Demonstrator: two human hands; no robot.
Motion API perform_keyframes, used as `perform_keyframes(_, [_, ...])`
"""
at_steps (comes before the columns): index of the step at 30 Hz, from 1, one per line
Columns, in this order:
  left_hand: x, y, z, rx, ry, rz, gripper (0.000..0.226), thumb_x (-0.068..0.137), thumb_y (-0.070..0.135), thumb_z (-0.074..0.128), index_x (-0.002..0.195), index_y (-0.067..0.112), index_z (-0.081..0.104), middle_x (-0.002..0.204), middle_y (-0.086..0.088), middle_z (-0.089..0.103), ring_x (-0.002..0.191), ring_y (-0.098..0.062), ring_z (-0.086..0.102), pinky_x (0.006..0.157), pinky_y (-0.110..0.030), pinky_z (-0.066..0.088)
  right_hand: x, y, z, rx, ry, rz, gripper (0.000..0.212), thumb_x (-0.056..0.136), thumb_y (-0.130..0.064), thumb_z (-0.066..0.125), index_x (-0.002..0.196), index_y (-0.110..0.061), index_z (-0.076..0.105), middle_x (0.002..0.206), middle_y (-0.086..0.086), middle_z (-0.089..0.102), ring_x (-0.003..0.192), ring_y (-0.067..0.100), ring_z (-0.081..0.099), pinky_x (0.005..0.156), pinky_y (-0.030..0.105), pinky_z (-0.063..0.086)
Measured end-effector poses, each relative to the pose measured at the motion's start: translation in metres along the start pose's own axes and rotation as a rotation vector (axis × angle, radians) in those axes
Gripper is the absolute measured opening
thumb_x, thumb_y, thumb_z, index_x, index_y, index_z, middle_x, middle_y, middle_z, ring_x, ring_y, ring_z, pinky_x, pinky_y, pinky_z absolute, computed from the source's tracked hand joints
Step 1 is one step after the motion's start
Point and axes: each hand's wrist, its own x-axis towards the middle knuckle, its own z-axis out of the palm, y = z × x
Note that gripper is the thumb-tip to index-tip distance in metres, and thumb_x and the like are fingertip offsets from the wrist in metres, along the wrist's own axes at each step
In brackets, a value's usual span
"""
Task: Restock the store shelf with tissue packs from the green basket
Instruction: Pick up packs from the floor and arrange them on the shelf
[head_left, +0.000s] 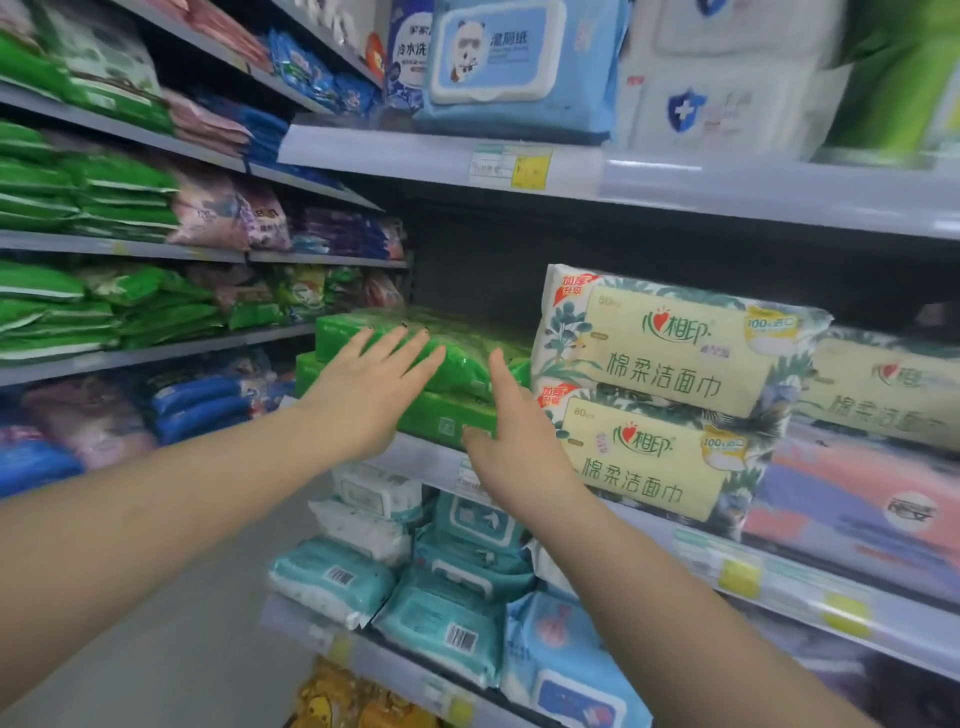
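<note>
Both bare forearms reach up toward the shelf (441, 462). The right hand (511, 441) has its fingers straight and together, edge-on against the right front of the green stack, holding nothing. The left hand (371, 387) lies flat with fingers spread on the upper green tissue pack (457, 348), pressing its front. That pack sits on a lower green tissue pack (441, 421), at the shelf's left end. Just right of them stand two stacked cream facial-towel packs (670, 395). Above, blue wet-wipe packs (514, 62) fill the next shelf.

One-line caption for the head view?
Left hand and right hand, both open, push stacked green tissue packs onto the shelf.
</note>
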Motion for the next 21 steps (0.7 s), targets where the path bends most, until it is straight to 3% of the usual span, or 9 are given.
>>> perform_keyframes(2, [-0.02,0.003,-0.016,-0.009,0.002,0.013,0.085,0.089,0.009,0.046,0.149,0.019,-0.012,0.158,-0.006,-0.01,0.146,-0.024,-0.005,0.116,-0.042,-0.001,-0.018,-0.01,-0.01,-0.04,0.003,-0.01,0.075,0.095,-0.019,0.048,0.15,-0.028,-0.001,0.155,0.006,0.019,0.143,0.024,0.019,0.115,0.04,0.023])
perform_keyframes(6, [-0.064,0.005,-0.052,-0.037,0.015,0.036,0.086,0.089,0.012,0.048,0.149,0.02,-0.014,0.158,-0.005,-0.012,0.146,-0.024,-0.006,0.116,-0.041,-0.002,-0.058,-0.031,-0.024,-0.179,-0.011,0.0,0.078,0.092,-0.013,0.048,0.15,-0.031,-0.001,0.151,0.011,0.024,0.134,0.032,0.031,0.11,0.046,0.03])
perform_keyframes(11, [-0.119,0.004,-0.091,-0.028,0.034,0.047,0.085,0.09,0.018,0.049,0.149,0.021,-0.011,0.158,-0.005,-0.009,0.146,-0.023,-0.003,0.117,-0.041,0.0,-0.115,-0.063,-0.048,-0.369,-0.036,-0.023,0.077,0.094,-0.012,0.045,0.15,-0.031,-0.005,0.157,0.01,0.008,0.144,0.03,0.009,0.115,0.048,0.018])
perform_keyframes(21, [-0.187,0.025,-0.159,-0.004,0.181,0.148,0.086,0.089,0.029,0.05,0.149,0.018,-0.011,0.158,-0.005,-0.007,0.146,-0.022,-0.001,0.117,-0.041,0.004,-0.198,-0.099,-0.082,-0.605,0.005,-0.093,0.08,0.094,-0.01,0.047,0.149,-0.032,-0.007,0.158,0.01,0.001,0.145,0.029,-0.002,0.116,0.052,0.008])
